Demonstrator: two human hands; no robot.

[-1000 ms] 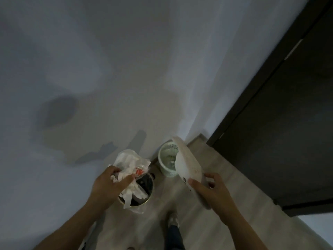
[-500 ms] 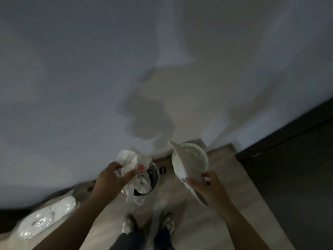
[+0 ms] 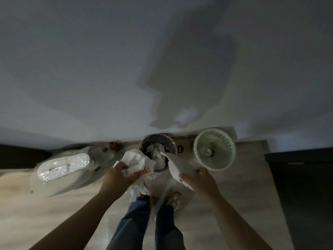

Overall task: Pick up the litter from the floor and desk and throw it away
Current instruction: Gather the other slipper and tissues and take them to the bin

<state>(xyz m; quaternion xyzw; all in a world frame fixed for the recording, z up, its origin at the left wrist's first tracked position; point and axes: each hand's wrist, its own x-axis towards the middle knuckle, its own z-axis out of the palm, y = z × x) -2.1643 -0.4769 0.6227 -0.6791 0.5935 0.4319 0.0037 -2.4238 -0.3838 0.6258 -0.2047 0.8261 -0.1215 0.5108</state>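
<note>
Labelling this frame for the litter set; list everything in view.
dark bin: 1, black, gold rim, floor by wall, paper inside
green basket: 1, pale green, right of bin
crumpled wrapper: 1, white and red, left hand, at bin edge
flat sheet: 1, white, right hand, tip over bin
wrapped pack: 1, white in clear plastic, floor left
dark panel: 1, far right
legs: 2, blue trousers, bottom centre
left hand: 1, grips wrapper
right hand: 1, holds sheet

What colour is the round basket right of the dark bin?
The basket is pale green with a perforated wall, in the head view.
</note>
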